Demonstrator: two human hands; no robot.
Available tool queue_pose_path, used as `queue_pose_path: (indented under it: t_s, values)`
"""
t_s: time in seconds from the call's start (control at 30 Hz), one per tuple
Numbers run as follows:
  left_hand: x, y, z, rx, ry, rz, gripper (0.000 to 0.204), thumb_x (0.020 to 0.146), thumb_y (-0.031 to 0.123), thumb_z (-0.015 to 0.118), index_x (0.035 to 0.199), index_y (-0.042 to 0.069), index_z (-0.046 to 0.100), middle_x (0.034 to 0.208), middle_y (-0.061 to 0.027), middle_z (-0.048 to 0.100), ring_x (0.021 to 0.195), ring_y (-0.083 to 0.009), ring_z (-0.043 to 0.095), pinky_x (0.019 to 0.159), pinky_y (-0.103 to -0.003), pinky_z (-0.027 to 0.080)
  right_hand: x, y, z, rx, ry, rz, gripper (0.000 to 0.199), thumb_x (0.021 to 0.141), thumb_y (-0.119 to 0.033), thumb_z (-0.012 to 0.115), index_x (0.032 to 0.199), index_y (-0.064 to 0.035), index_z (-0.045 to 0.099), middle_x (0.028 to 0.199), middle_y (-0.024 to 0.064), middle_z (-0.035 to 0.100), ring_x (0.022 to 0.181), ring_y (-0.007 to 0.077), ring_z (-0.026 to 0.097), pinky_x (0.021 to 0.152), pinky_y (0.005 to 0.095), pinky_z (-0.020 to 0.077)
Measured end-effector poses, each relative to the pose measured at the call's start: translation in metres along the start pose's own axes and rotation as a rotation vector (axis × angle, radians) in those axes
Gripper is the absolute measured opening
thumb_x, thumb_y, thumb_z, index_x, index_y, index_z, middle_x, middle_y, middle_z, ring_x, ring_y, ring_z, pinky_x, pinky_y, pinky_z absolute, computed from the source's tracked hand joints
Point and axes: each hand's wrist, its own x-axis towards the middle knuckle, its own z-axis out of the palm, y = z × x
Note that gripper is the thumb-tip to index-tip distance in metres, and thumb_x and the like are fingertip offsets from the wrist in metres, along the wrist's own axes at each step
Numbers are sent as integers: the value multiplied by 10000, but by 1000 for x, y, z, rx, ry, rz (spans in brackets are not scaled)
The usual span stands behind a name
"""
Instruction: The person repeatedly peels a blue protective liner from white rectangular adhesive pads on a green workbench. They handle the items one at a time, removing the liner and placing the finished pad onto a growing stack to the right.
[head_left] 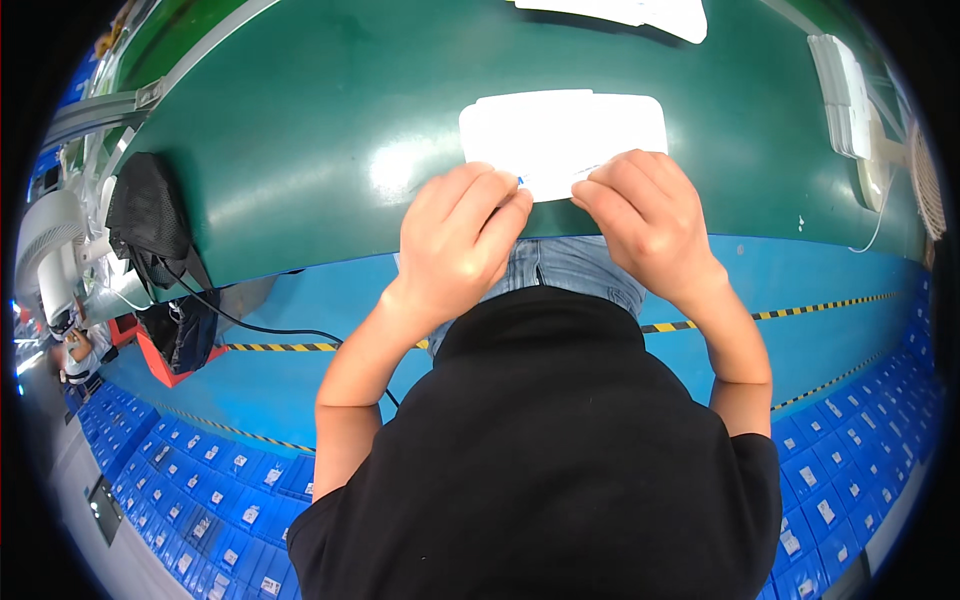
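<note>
On the green table lies a flat white piece with rounded corners, perhaps card or plastic; glare hides its detail. My left hand is closed in a pinch at its near left edge, where a small blue mark shows by the fingertips. At the near right edge my right hand has its fingers curled and pinched together in the same way. A thin dark line runs on the white surface beside the right fingertips. Part of the near edge is covered by my fingers.
Beyond it, more white flat pieces lie at the table's far side. A stack of white pieces stands at the right. A black bag and a dark cable are at the left table edge. Blue bins line the floor behind me.
</note>
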Motion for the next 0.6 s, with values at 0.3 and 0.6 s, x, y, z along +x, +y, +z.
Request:
queue_pose_path:
  t_s: [0.3, 0.6]
  values:
    - [25, -9, -17, -172, -334, -57, 216, 726, -23, 737, 902, 23, 621, 906, -78, 626, 773, -287, 602, 641, -388, 493, 20, -6, -15, 91, -213, 158, 173, 638, 64, 617, 790, -13, 589, 783, 82, 549, 751, 270, 548, 661, 382, 444]
    - [36, -16, -16, -193, -484, -40, 142, 801, 19, 684, 870, 25, 561, 792, -94, 538, 737, -301, 564, 594, -415, 453, 30, -1, -16, 147, -293, 192, 121, 710, 52, 656, 791, 0, 583, 777, 112, 557, 768, 310, 568, 699, 415, 474]
